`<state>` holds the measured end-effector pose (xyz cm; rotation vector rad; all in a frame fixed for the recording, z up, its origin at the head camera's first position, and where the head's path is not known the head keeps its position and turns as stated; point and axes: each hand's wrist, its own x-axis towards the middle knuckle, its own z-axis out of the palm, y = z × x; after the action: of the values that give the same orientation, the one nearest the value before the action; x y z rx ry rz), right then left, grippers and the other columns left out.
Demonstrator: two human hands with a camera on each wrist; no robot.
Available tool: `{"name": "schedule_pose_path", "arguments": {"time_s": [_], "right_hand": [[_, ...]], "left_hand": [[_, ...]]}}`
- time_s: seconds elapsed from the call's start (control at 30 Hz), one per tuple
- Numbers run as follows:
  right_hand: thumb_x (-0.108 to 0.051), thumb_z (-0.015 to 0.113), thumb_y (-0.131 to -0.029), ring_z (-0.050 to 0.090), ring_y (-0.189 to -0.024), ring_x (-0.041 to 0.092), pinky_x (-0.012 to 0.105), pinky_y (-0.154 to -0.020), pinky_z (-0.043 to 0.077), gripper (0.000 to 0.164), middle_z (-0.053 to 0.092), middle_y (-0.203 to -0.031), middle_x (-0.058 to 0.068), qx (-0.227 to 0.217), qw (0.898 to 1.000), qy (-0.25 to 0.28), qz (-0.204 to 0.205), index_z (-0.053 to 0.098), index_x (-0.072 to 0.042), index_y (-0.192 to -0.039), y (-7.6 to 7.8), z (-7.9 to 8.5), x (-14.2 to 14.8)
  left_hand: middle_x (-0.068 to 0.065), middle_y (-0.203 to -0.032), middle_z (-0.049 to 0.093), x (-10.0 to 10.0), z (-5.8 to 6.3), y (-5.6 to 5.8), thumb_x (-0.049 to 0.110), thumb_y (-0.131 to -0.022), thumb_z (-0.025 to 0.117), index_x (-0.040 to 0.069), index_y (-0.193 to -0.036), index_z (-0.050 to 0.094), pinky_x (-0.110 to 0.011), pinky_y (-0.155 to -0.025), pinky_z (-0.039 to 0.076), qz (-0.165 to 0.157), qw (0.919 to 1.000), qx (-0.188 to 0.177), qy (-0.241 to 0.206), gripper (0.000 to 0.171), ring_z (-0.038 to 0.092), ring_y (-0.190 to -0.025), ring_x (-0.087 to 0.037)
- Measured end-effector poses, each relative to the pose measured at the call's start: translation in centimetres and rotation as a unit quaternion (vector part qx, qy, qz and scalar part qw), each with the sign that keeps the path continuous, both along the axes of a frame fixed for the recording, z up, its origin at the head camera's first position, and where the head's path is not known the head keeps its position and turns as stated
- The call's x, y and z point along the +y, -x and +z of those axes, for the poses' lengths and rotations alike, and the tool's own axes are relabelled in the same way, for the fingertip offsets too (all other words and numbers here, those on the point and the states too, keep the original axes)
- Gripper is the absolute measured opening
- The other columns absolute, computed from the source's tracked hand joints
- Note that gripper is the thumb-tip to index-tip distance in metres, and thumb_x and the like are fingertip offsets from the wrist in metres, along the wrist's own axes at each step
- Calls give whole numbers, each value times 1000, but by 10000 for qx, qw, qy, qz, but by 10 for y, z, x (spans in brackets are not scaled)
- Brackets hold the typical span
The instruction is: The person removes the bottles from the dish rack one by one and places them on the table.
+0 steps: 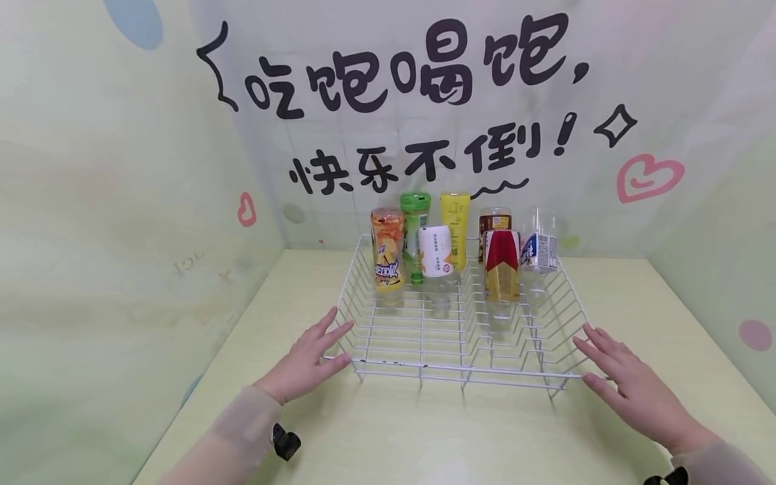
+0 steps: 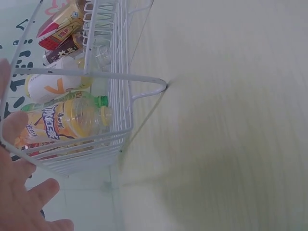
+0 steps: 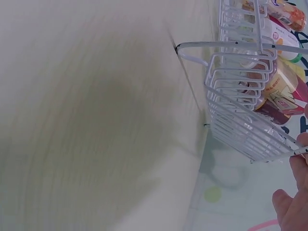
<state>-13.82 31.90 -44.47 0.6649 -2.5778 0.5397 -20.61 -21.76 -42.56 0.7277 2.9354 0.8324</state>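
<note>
From where I stand, in the head view, a white wire rack [image 1: 442,368] rests on the pale table [image 1: 424,431], with the person's hands at its two sides. The left hand [image 1: 306,364] is spread wide at the near left corner; the right hand [image 1: 633,384] reaches to the near right corner, its fingers straight and thumb apart. Bottles stand neck-down in the rack: an orange bottle [image 1: 388,252] at the left, a green bottle [image 1: 415,219] behind it, then a white-labelled bottle [image 1: 436,252], a yellow bottle [image 1: 459,225], a red-and-gold bottle [image 1: 502,269] before a brown-labelled one [image 1: 485,222], and a clear bottle [image 1: 539,252] at the right.

In the left wrist view, the left hand's fingers lie spread along the rack's rim, the orange bottle nearest them.

In the right wrist view, only part of the right hand shows, its fingers extended at the rim; how firmly they press I cannot tell.
</note>
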Motion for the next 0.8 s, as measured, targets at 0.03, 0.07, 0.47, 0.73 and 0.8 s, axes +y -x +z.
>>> {"name": "schedule_pose_path", "arguments": {"time_s": [0.03, 0.07, 0.47, 0.73, 0.8], "right_hand": [[-17, 68, -88, 10, -143, 1, 12, -110, 2, 59, 32, -155, 5, -7, 10000, 18, -10, 47, -16, -143, 0, -1, 0], [-17, 68, -88, 10, -143, 1, 11, -109, 2, 59, 31, -155, 5, -9, 10000, 32, -14, 47, -16, -143, 0, -2, -1], [-11, 68, -87, 9, -144, 2, 4, -104, 6, 58, 28, -156, 3, -10, 9988, 492, 58, 49, -14, -142, 1, -11, -3], [-11, 68, -87, 9, -143, 1, 4, -104, 7, 57, 28, -157, 1, -37, 9983, 574, 33, 50, -13, -141, 0, -10, -4], [-11, 68, -87, 9, -143, 1, 4, -104, 7, 56, 28, -157, 1, -52, 9982, 590, 26, 50, -13, -141, 0, -10, -5]], "left_hand": [[-7, -161, 9, 0, 0, 0, 52, -93, 55, 27, -149, 37, -69, -103, 25, -2, 10000, 40, 1, 64, 19, -141, -43], [-7, -161, 10, 0, 0, -1, 52, -93, 55, 26, -149, 38, -68, -103, 25, -10, 10000, 80, 13, 63, 20, -140, -43], [-11, -158, 22, 2, 23, 3, 48, -93, 57, 20, -145, 44, -64, -111, 10, -274, 9961, 615, 562, 61, 18, -142, -40], [-8, -157, 24, 16, 60, 20, 50, -94, 55, 23, -149, 38, -60, -113, 13, -514, 9947, 645, 613, 64, 17, -143, -36], [-7, -157, 24, 23, 69, 25, 53, -94, 53, 23, -150, 36, -58, -113, 13, -541, 9939, 646, 709, 65, 17, -143, -35]]}}
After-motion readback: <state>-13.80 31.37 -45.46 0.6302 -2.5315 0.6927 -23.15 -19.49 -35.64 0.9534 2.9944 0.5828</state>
